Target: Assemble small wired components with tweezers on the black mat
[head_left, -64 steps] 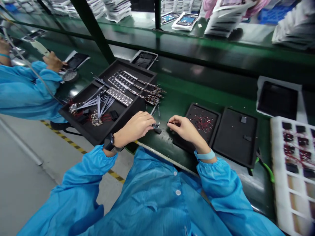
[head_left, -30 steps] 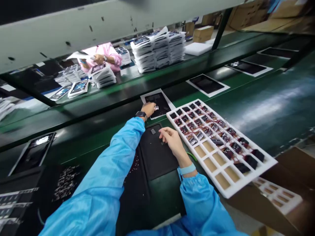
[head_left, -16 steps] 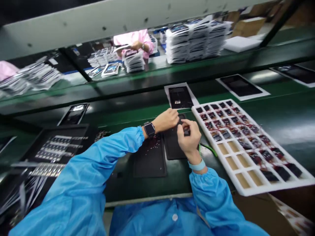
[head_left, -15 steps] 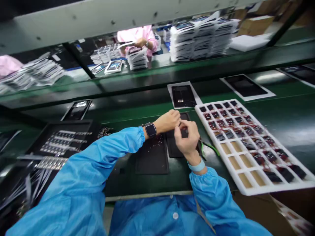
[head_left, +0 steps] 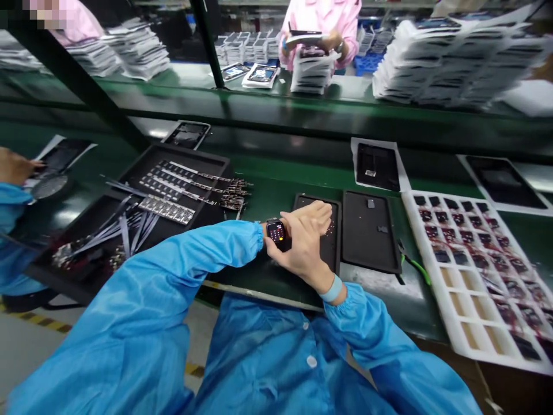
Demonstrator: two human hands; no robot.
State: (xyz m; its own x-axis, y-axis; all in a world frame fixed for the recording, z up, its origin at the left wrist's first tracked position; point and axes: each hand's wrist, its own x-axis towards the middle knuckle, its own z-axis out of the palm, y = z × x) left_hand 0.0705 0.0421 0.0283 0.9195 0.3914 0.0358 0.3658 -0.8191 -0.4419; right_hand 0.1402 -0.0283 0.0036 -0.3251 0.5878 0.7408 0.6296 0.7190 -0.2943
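My left hand [head_left: 318, 215] extends over a black tray [head_left: 330, 262] holding scattered tiny parts, with its fingers loosely stretched and nothing visible in them. A smartwatch [head_left: 275, 231] with a lit screen is strapped to my left wrist. My right hand [head_left: 305, 249] is closed about the watch, its thumb near the lower edge and its fingers at the upper side. Just right of my hands lies a second black tray [head_left: 367, 245] with a couple of small dark pieces on it. Green-handled pliers [head_left: 415, 266] rest beside that tray.
A white compartment tray [head_left: 451, 325] with dark wired parts stands at right. Dark trays [head_left: 203, 158] at left carry metal strips [head_left: 166, 208] and ribbon-like pieces. Tablet-like panels [head_left: 378, 166] lie behind. Across the bench, a person in pink [head_left: 352, 23] handles a panel; another person's hand [head_left: 15, 167] shows at left.
My view has swung left and down. My hands, earlier fingertip to fingertip over the trays, have parted there; my right hand has moved back to the watch, whose screen is now lit.
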